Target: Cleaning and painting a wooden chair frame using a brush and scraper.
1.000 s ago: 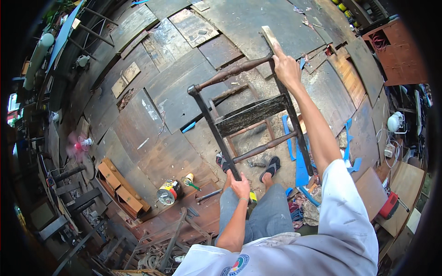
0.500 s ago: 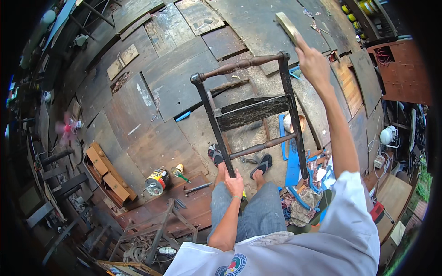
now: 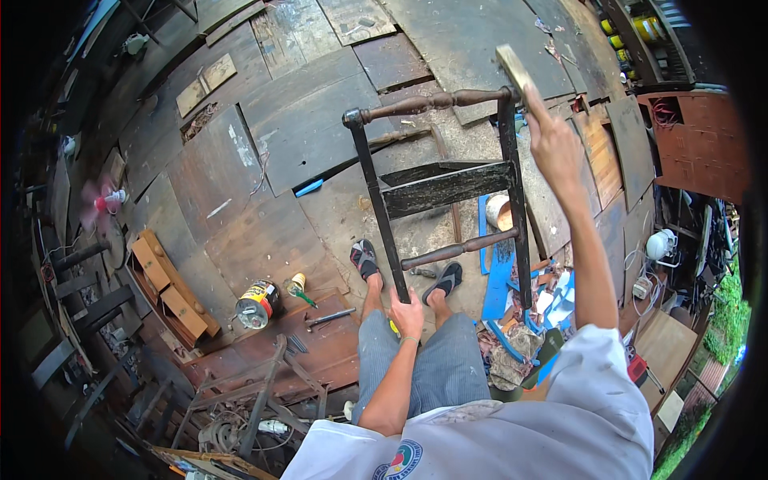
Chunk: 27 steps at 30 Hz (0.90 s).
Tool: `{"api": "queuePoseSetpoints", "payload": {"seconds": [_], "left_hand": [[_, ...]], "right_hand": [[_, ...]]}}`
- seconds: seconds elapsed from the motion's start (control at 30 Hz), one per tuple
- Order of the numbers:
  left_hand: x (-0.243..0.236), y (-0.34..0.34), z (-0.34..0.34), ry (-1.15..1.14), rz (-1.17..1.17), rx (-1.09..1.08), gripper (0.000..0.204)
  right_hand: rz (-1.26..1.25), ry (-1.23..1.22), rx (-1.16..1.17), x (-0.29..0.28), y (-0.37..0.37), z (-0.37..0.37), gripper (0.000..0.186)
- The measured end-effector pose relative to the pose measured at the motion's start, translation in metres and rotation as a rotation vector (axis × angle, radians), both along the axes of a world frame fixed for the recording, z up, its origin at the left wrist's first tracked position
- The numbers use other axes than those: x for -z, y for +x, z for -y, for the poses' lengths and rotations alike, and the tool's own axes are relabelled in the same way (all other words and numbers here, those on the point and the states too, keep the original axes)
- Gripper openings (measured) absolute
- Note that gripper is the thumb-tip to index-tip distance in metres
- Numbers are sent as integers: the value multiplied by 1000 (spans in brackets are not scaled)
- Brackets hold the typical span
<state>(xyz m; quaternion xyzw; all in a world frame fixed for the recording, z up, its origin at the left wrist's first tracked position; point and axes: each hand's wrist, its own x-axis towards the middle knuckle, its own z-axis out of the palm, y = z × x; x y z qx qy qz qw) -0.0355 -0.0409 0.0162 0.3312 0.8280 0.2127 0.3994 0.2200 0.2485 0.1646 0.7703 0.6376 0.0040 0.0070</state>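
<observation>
A dark wooden chair frame (image 3: 448,190) with turned rails and a worn black crosspiece stands tilted in front of my legs. Low on its left post, my left hand (image 3: 406,314) is closed around the wood. My right hand (image 3: 556,152) is raised beside the frame's far right corner, gripping a short pale wooden bar (image 3: 514,69) with the forefinger stretched along it. The bar's far end points up and left, past the top rail. Whether it has bristles or a blade underneath cannot be made out.
Left of my feet lie a paint can (image 3: 258,304), a small bottle with a green-handled brush (image 3: 301,291) and a hammer (image 3: 330,317). Blue strips and scraps (image 3: 512,312) are heaped at the right, near a round container (image 3: 499,211). A pink fan (image 3: 101,203) stands far left.
My right hand has come slightly down and right with the wooden bar. The chair frame appears shifted a little right in the view, still held by my left hand.
</observation>
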Motion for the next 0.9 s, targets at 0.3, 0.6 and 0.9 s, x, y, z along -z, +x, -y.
{"api": "queuePoseSetpoints", "payload": {"seconds": [0.3, 0.6, 0.9], "left_hand": [[1, 12, -6, -144, 168, -17, 27], [-1, 19, -5, -23, 39, 20, 27], [14, 23, -2, 62, 45, 88, 34]], "right_hand": [[-70, 95, 28, 47, 27, -61, 49], [-259, 199, -95, -22, 87, 124, 56], [-376, 54, 609, 156, 258, 327, 52]]}}
